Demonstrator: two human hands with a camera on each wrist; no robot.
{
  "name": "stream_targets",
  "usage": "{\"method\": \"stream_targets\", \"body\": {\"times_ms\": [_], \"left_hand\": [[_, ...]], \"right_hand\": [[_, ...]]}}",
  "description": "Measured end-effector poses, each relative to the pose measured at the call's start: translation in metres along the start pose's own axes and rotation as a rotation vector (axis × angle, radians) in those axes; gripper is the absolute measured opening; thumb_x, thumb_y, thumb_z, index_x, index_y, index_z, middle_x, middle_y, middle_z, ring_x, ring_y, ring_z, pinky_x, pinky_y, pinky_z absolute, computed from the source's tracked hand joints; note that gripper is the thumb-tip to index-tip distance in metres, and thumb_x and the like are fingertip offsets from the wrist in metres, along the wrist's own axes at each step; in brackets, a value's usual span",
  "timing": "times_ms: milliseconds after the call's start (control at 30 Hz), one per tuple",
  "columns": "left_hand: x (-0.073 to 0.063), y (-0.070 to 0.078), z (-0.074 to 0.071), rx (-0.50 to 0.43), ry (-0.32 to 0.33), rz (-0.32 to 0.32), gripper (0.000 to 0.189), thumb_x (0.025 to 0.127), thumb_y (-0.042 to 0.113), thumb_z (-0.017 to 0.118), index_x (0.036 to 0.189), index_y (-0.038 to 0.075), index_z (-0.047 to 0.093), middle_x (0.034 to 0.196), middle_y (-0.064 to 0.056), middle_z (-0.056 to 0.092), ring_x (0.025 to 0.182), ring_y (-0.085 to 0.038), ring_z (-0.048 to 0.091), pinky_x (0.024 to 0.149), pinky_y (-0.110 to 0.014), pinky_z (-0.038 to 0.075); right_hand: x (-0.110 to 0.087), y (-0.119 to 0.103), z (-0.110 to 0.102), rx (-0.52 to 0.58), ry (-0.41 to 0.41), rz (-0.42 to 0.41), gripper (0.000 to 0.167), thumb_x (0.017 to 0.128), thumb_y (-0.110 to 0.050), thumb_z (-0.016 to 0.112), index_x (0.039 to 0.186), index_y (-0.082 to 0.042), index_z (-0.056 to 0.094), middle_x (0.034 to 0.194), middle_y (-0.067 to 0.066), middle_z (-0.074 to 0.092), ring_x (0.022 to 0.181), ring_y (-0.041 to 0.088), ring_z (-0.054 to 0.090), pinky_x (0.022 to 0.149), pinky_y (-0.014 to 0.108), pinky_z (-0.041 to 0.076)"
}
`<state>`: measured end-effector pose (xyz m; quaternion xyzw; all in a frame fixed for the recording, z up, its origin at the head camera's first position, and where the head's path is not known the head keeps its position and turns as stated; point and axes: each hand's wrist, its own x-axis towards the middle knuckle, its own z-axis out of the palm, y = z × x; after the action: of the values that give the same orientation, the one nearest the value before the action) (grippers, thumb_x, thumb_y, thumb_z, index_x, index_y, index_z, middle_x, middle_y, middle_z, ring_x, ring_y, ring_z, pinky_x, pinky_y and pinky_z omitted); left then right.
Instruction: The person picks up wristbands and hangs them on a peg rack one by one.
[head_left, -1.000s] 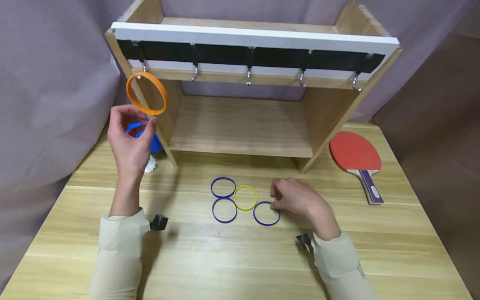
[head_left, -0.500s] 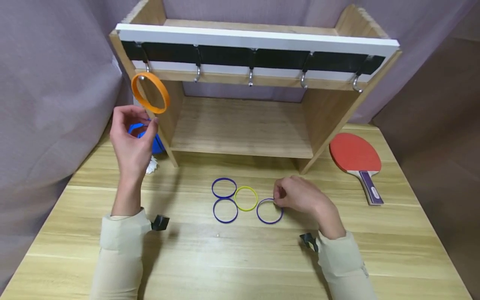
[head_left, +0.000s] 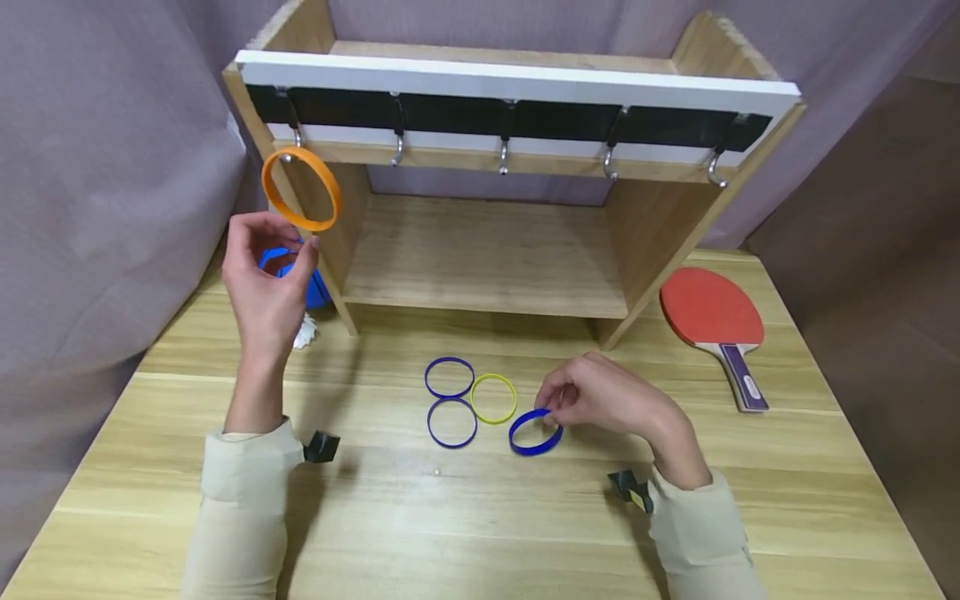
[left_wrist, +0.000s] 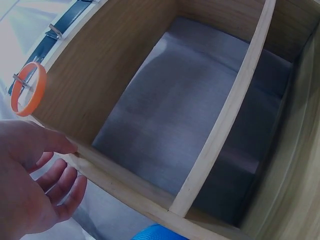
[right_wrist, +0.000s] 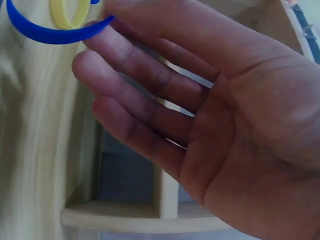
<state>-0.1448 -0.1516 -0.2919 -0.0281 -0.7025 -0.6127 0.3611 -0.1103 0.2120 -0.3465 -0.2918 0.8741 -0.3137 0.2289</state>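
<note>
An orange ring (head_left: 300, 188) hangs on the leftmost hook of the wooden rack (head_left: 510, 79); the left wrist view shows the same orange ring (left_wrist: 29, 89) on its hook. My left hand (head_left: 281, 243) is raised just below it, fingers relaxed and holding nothing. My right hand (head_left: 557, 412) pinches the right edge of a blue ring (head_left: 535, 433), which is tilted up off the table. In the right wrist view that blue ring (right_wrist: 45, 33) is at the fingertips. Two more blue rings (head_left: 448, 377) (head_left: 452, 422) and a yellow ring (head_left: 492, 397) lie flat to its left.
A red table-tennis paddle (head_left: 712, 321) lies at the right of the wooden table (head_left: 480, 517). A blue object (head_left: 309, 287) and a white shuttlecock (head_left: 303, 333) sit by the rack's left leg. Several other hooks (head_left: 504, 158) on the rack are bare.
My right hand has pinched the rightmost blue ring and lifted its edge off the table, drawing it slightly toward me. The left hand has hardly moved below the hanging orange ring.
</note>
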Motion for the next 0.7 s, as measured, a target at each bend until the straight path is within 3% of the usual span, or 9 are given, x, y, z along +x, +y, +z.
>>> {"method": "stream_targets", "body": {"times_ms": [100,200,267,400,567,700], "left_hand": [[0.0,0.001,0.0,0.005,-0.001,0.002,0.031,0.082,-0.001,0.074,0.105,-0.009,0.055,0.094,-0.02,0.057,0.082,-0.024,0.058,0.074,-0.026,0.052],[0.0,0.002,0.0,0.0,-0.006,0.008,0.03,0.082,-0.002,0.073,0.106,-0.01,0.055,0.094,-0.02,0.057,0.083,-0.025,0.058,0.075,-0.026,0.052],[0.0,0.001,0.0,-0.005,-0.006,0.012,0.031,0.082,-0.002,0.073,0.106,-0.01,0.055,0.095,-0.021,0.057,0.083,-0.025,0.057,0.075,-0.026,0.053],[0.001,0.0,-0.001,-0.014,-0.003,0.013,0.031,0.082,-0.002,0.073,0.106,-0.01,0.055,0.095,-0.02,0.057,0.083,-0.026,0.057,0.075,-0.026,0.053],[0.001,-0.002,-0.002,-0.026,-0.011,0.009,0.032,0.082,-0.001,0.074,0.107,-0.009,0.056,0.095,-0.022,0.056,0.082,-0.026,0.058,0.075,-0.026,0.053],[0.001,-0.002,-0.002,-0.024,-0.017,0.016,0.032,0.082,-0.002,0.074,0.107,-0.01,0.055,0.095,-0.022,0.057,0.083,-0.026,0.058,0.075,-0.027,0.053]], "right_hand": [[-0.001,-0.011,-0.001,0.017,0.008,-0.068,0.014,0.083,-0.013,0.079,0.094,-0.021,0.075,0.085,-0.008,0.071,0.073,0.009,0.066,0.066,0.028,0.056],[0.002,-0.031,-0.002,0.118,0.029,-0.175,0.016,0.085,-0.018,0.078,0.099,-0.024,0.075,0.091,-0.01,0.072,0.076,0.01,0.066,0.067,0.029,0.056],[0.01,-0.049,-0.002,0.261,0.051,-0.271,0.019,0.085,-0.015,0.078,0.103,-0.02,0.075,0.094,-0.005,0.072,0.079,0.015,0.067,0.068,0.033,0.057],[0.033,-0.095,-0.005,0.661,0.123,-0.425,0.022,0.083,-0.004,0.077,0.105,-0.008,0.073,0.098,0.013,0.072,0.077,0.029,0.068,0.067,0.042,0.058],[0.066,-0.138,-0.014,1.107,0.36,-0.571,0.022,0.086,0.003,0.071,0.107,-0.002,0.071,0.105,0.023,0.068,0.085,0.03,0.068,0.07,0.039,0.059],[0.088,-0.153,-0.018,1.325,0.586,-0.623,0.021,0.089,0.008,0.065,0.108,0.001,0.07,0.109,0.023,0.068,0.09,0.028,0.07,0.075,0.034,0.058]]}}
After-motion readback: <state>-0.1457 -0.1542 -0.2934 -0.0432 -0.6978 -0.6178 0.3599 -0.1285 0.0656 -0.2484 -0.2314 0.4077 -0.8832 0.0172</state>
